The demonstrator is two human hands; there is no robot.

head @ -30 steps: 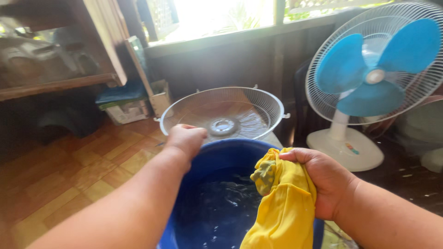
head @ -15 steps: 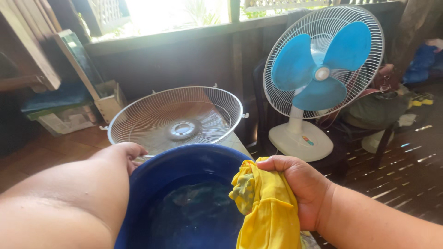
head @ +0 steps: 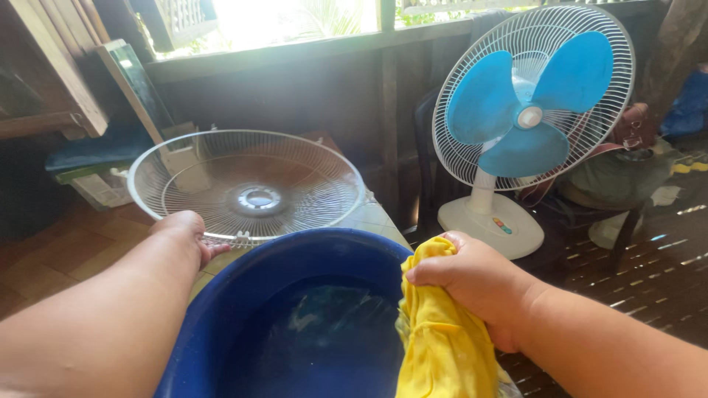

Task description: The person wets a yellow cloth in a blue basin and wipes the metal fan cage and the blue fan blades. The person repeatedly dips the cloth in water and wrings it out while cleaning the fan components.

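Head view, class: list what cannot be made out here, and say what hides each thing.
- Left hand: fingers curl under the grille rim, so its grip is hidden.
- Yellow cloth: lower end cut off by the bottom edge.
- Basin: contents blurred under dark water.
- Fan: base buttons too small.

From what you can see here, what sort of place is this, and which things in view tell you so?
Probably a wooden porch or veranda of a home: a dark plank wall with bright greenery beyond its opening, a standing fan, and a blue wash basin of water.
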